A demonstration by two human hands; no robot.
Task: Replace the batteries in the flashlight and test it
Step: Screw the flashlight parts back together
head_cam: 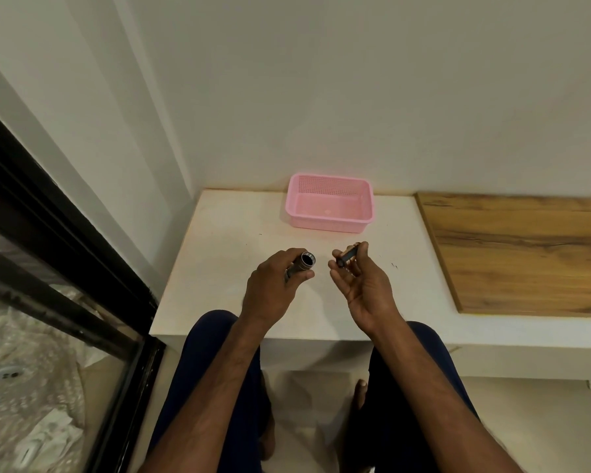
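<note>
- One container on show: a pink basket (325, 225) at the back of the white ledge (219, 254), close to the wall. Its side walls are perforated, and its solid pink floor is in full view with a pale glint at the middle.
- In front of it, two hands are up over the ledge, near each other but apart.
- The left hand (273, 286) has its fingers wrapped round the barrel of the flashlight (306, 260). The round open end pokes out past the thumb, facing the other hand.
- The right hand (367, 288) is palm-up. Thumb and fingertips pinch a battery (347, 257), a dark cylinder with a coppery far end, and the other fingers curl loosely beneath it.
- Flashlight and battery sit level, just apart, both held off the ledge.
- The count: one basket, one flashlight, one battery, two hands.
- Off to the right, one wooden board (526, 257) lies flat on the ledge.
</note>
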